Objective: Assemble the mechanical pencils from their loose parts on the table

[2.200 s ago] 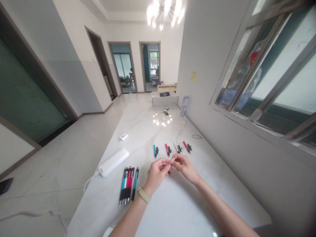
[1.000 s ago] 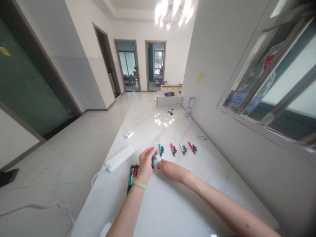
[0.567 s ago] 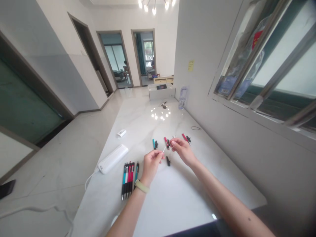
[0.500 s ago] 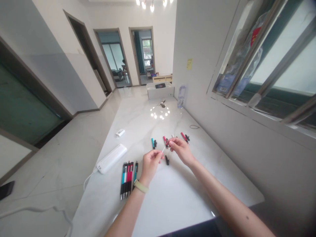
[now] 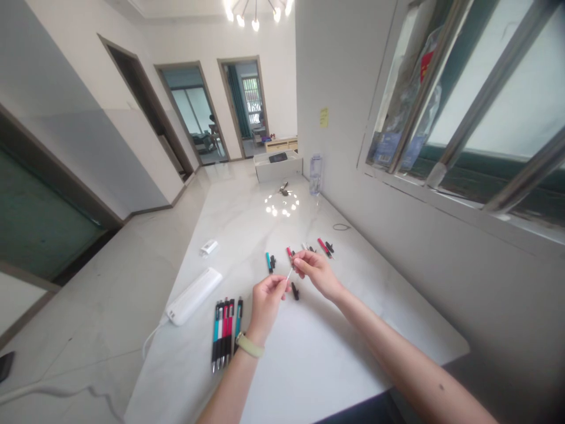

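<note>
The left hand is closed in a small pinch around a thin white pen refill, and the refill sticks up out of the fingers at a slant. The right hand is just beside the top of the refill, with its fingers pinched close together, but I cannot tell if they are holding it too. Both hands are up above a long white marble table. A short black pen part lies on the table right under the hands. Just past the hands, there is a row of pen parts: a blue-green pen barrel next to a small black piece, then a red pen barrel, then some white and black parts that are too small to tell apart, then a red pen barrel next to a black piece. On the left, whole black pens with blue-green, white and red parts lie side by side. A long white plastic box with a white cord is near them. A pale yellow band goes around the left wrist.
</note>
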### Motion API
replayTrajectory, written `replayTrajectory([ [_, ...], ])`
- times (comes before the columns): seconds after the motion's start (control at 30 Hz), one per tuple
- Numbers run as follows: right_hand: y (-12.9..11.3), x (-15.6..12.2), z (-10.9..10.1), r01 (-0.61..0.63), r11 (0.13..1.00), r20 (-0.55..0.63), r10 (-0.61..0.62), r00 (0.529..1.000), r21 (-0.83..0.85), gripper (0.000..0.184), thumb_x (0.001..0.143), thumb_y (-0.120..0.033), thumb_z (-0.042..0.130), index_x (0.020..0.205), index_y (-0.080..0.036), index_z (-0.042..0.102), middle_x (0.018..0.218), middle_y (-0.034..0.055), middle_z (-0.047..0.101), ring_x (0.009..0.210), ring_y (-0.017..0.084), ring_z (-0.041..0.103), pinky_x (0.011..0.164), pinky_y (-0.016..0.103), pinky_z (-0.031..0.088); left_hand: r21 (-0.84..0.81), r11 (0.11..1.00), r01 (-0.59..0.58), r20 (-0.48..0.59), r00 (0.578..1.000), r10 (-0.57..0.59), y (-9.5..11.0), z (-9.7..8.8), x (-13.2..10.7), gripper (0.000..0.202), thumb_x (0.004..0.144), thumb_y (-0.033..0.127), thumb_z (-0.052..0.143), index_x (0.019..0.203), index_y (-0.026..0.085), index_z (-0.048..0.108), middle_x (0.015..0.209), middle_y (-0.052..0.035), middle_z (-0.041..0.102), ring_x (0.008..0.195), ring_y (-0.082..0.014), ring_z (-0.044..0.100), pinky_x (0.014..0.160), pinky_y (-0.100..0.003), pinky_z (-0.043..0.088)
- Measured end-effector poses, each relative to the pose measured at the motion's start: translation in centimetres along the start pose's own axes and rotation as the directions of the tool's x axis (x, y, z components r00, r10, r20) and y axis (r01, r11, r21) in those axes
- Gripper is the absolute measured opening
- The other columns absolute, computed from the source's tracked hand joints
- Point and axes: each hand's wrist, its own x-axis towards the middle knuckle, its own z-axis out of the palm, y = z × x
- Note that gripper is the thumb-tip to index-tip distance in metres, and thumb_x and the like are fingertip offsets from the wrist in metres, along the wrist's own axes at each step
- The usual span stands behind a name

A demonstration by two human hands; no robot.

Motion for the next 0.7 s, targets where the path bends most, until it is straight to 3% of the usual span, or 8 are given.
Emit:
replayTrajectory([
  [0.23,0.9,-0.5,0.8,-0.078,0.997,0.145,0.076,0.986,0.009,0.031,0.083,-0.046,0.066,0.077,-0.016,0.060,0.065,-0.0012,0.059,0.056,0.010,0.050,0.055,0.024,0.039,-0.032,0.999,-0.006,0.019,1.000,0.006,0.3,0.0,0.0,0.022,0.077,0.035,0.070,0.084,0.015,0.069,0.073,-0.0059,0.070,0.066,-0.0149,0.061,0.056,-0.022,0.043],
  [0.5,1.5,-0.4,0.9,-0.047,0.999,0.160,0.046,0.986,0.003,0.035,0.082,-0.050,0.067,0.076,-0.017,0.056,0.063,-0.0017,0.059,0.056,0.011,0.052,0.054,0.023,0.038,-0.013,1.000,-0.011,0.071,0.997,0.012,-0.2,0.0,0.2,0.024,0.079,0.036,0.068,0.088,0.014,0.071,0.082,-0.0084,0.072,0.074,-0.0182,0.064,0.062,-0.025,0.046],
  [0.6,1.3,-0.4,0.5,-0.002,0.995,0.144,0.017,0.989,-0.105,0.036,0.089,-0.052,0.056,0.079,-0.017,0.056,0.068,0.0001,0.059,0.060,0.013,0.054,0.056,0.024,0.040,0.015,1.000,-0.012,0.053,0.999,0.011,0.1,-0.2,0.2,0.025,0.078,0.037,0.069,0.085,0.013,0.072,0.077,-0.0079,0.071,0.070,-0.0172,0.063,0.060,-0.025,0.045],
  [0.7,1.1,-0.6,0.0,0.056,0.909,0.089,-0.021,0.996,-0.412,0.041,0.097,-0.050,0.038,0.081,-0.017,0.057,0.076,0.0026,0.061,0.066,0.014,0.056,0.061,0.025,0.041,-0.020,1.000,0.004,0.003,1.000,-0.004,0.5,-0.5,0.3,0.028,0.076,0.038,0.070,0.086,0.012,0.071,0.073,-0.0067,0.070,0.064,-0.0145,0.060,0.059,-0.024,0.045],
])
